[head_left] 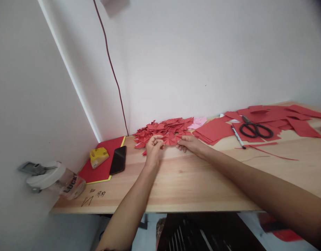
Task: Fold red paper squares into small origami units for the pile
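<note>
Both my arms reach far over a light wooden table (192, 181). My left hand (153, 146) and my right hand (189, 143) pinch the two sides of a small folded red paper piece (171, 139) just above the tabletop. Right behind it lies a heap of folded red paper pieces (163, 129) against the white wall. A stack of flat red paper squares (214, 130) lies just right of my right hand.
Black scissors (256, 129) and a marker pen (238, 136) rest on red paper offcuts (286, 116) at the right. At the left lie a black phone (118, 159), a yellow packet (98, 156) on a red sheet, and a clear bottle (68, 183). A red cable (113, 69) runs down the wall.
</note>
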Demonstrator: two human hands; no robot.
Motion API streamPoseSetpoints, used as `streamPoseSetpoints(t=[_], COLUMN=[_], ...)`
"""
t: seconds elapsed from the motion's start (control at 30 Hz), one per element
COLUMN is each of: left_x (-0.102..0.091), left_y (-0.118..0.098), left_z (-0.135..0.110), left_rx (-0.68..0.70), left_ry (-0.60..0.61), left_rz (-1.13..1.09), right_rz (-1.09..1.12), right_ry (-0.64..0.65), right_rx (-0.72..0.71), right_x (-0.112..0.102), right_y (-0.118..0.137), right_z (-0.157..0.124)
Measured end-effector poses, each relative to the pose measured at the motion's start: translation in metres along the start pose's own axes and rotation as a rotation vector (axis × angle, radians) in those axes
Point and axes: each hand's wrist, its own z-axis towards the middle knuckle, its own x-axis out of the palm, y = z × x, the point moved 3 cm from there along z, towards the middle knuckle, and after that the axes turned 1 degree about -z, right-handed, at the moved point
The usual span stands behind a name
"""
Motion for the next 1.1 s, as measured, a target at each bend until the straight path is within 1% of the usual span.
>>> streamPoseSetpoints(t=[0.3,0.57,0.77,0.83,0.97,1.1], left_x=[-0.005,0.0,0.0,0.001,0.008,0.013], left_y=[-0.003,-0.001,0.007,0.012,0.02,0.024], left_z=[0.001,0.0,0.002,0.003,0.0,-0.003], left_rx=[0.005,-0.076,-0.108,-0.13,-0.186,-0.194], left_ry=[-0.035,0.023,0.007,0.025,0.113,0.172], left_rz=[-0.022,-0.044,-0.036,-0.043,-0.079,-0.084], right_rz=[-0.026,-0.009,0.009,0.016,0.032,0.058], right_ry=[0.037,0.007,0.005,0.005,0.013,0.024], right_rx=[-0.012,-0.022,-0.038,-0.05,-0.082,-0.114], right_x=[0.0,0.0,-0.001,-0.002,-0.001,0.001], right_y=[0.001,0.0,-0.001,-0.001,0.001,0.006], right_z=[-0.004,-0.003,-0.002,-0.003,-0.004,-0.007])
